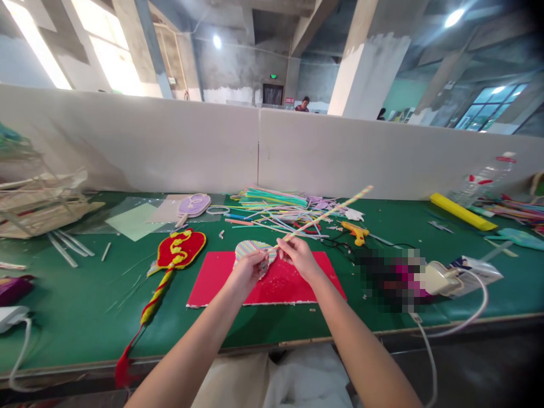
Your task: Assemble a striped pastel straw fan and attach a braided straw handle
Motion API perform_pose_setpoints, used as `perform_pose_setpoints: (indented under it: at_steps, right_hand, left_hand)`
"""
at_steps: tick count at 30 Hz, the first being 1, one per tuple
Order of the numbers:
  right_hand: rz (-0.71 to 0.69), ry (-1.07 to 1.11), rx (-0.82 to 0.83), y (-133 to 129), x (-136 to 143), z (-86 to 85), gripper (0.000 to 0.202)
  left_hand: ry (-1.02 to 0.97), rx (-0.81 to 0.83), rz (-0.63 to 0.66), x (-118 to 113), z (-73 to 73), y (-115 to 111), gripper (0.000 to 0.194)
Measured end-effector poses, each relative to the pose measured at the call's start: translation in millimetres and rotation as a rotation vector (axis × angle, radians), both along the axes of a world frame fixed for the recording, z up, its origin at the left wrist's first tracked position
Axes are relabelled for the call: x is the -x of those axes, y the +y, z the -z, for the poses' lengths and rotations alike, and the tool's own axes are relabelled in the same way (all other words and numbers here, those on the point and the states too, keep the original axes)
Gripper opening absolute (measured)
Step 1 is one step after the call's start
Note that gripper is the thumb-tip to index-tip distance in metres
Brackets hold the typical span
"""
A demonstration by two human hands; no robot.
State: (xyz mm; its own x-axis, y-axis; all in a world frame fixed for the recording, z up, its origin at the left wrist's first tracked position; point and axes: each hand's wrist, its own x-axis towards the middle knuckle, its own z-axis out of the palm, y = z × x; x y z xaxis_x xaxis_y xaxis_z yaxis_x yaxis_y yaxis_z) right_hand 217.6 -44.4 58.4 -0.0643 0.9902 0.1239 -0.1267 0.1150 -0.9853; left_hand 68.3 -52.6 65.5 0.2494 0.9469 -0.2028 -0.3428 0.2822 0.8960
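Observation:
Over a red board (293,283) on the green table, my left hand (251,266) is closed on a small pastel-striped fan piece (250,247), gripping its lower part. My right hand (294,253) pinches a long, thin striped stick (335,209) close to the fan piece. The stick slants up to the right, and its lower end lies between my two hands. Left of the board rests a red and yellow fan (181,249) with a twisted handle and a red tassel.
Behind the board lies a pile of coloured strips (272,198). A purple fan (194,205) is at the back left. To the right are a yellow-orange glue gun (355,232), a yellow bar (462,212), a bottle (488,178) and a white cable (480,311).

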Motion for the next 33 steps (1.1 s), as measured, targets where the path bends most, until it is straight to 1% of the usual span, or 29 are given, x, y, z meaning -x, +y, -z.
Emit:
perform_pose_setpoints:
  at_steps: [3,6,7,8,9,10,11,12,13,15,16,17,18,20,23,27,30,32,33]
  right_hand:
    - [-0.015,-0.094,-0.129,-1.7,-4.5,1.6,0.032]
    - [-0.021,-0.16,-0.232,-3.9,-2.3,1.2,0.031]
    - [-0.021,-0.163,-0.245,-4.1,-0.2,1.3,0.032]
    - [-0.014,-0.154,-0.244,-3.9,2.3,1.9,0.032]
    - [0.0,-0.133,-0.229,-3.4,5.0,2.9,0.032]
    - [0.02,-0.1,-0.195,-2.6,7.6,4.3,0.032]
    - [0.047,-0.06,-0.145,-1.8,10.1,6.1,0.033]
    - [0.081,-0.017,-0.084,-1.0,12.3,7.9,0.033]
    - [0.115,0.028,-0.021,-0.6,14.2,9.6,0.034]
    - [0.167,0.104,0.091,-1.0,17.7,11.4,0.034]
    - [0.186,0.133,0.132,-1.9,19.5,11.2,0.033]
    - [0.2,0.158,0.165,-3.2,21.4,10.3,0.032]
    - [0.21,0.181,0.191,-4.6,23.4,8.8,0.031]
    - [0.23,0.218,0.227,-7.3,27.2,4.9,0.029]
    - [0.248,0.255,0.256,-9.1,30.2,0.3,0.028]
    - [0.223,0.283,0.324,-7.7,27.3,0.1,0.027]
    - [0.208,0.322,0.341,-6.8,24.6,2.3,0.028]
    - [0.207,0.329,0.337,-7.2,24.4,4.0,0.029]
    - [0.209,0.323,0.329,-7.7,24.6,4.8,0.029]
  left_hand:
    - [-0.138,0.184,0.063,1.1,-6.9,-10.2,0.006]
    - [-0.398,0.382,0.093,4.2,-9.4,-20.1,0.009]
    - [-0.463,0.424,0.092,5.4,-8.0,-21.6,0.01]
    - [-0.486,0.434,0.089,6.7,-5.5,-21.9,0.01]
    - [-0.449,0.404,0.094,8.4,-2.1,-21.2,0.01]
    - [-0.364,0.338,0.103,10.6,2.0,-19.6,0.012]
    - [-0.241,0.238,0.102,13.3,6.4,-17.8,0.018]
    - [-0.079,0.104,0.084,16.6,10.5,-16.1,0.027]
    - [0.106,-0.066,0.021,20.3,14.2,-15.0,0.032]
    - [0.522,-0.44,-0.195,27.7,19.0,-15.2,0.029]
    - [0.725,-0.616,-0.284,30.7,20.1,-16.3,0.026]
    - [0.909,-0.772,-0.343,33.0,20.5,-17.8,0.025]
    - [1.065,-0.904,-0.363,34.3,20.3,-19.1,0.024]
    - [1.269,-1.105,-0.342,34.1,19.1,-20.4,0.021]
    - [1.39,-1.273,-0.268,30.5,16.9,-17.3,0.017]
    - [1.459,-1.376,-0.224,28.7,13.9,-10.1,0.018]
    - [1.45,-1.399,-0.148,28.5,11.3,-8.0,0.017]
    - [1.416,-1.374,-0.107,26.8,9.9,-8.3,0.018]
    - [1.39,-1.339,-0.108,25.3,9.6,-8.7,0.018]
